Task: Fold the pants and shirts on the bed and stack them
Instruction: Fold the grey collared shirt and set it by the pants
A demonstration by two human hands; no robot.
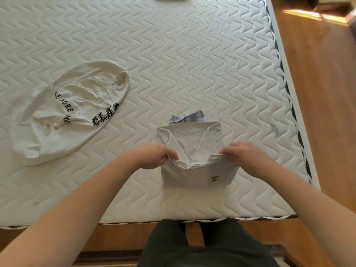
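2 hands on the same fold right now: my left hand [154, 156] and my right hand [244, 155] each have fingers curled round the near folded edge of the pale shirt [192, 176], pinching several layers at once, so nothing about the grip is loose or open. The shirt sits on the mattress [192, 64] near the front edge, a bit right of centre, and it's lying on top of a blue checked garment [190, 117] that only peeks out at the far end, so I'd guess that's the start of the stack. The white printed tee [71, 112] is still a crumpled heap well off to the left, not folded at all. What could go wrong, as I see it: the sleeves are tucked in at an angle under my fingers, and if I lift or flip this edge unevenly those flaps will slide out and the whole thing opens up again. Also, if I drag instead of lifting, the checked piece underneath will probably shift with it and the stack ends up crooked. And it's close to the front edge, so a sloppy pull toward me could tip the lot onto the floor [327, 93]. Soft cotton, so it'll sag wherever I'm not holding it.
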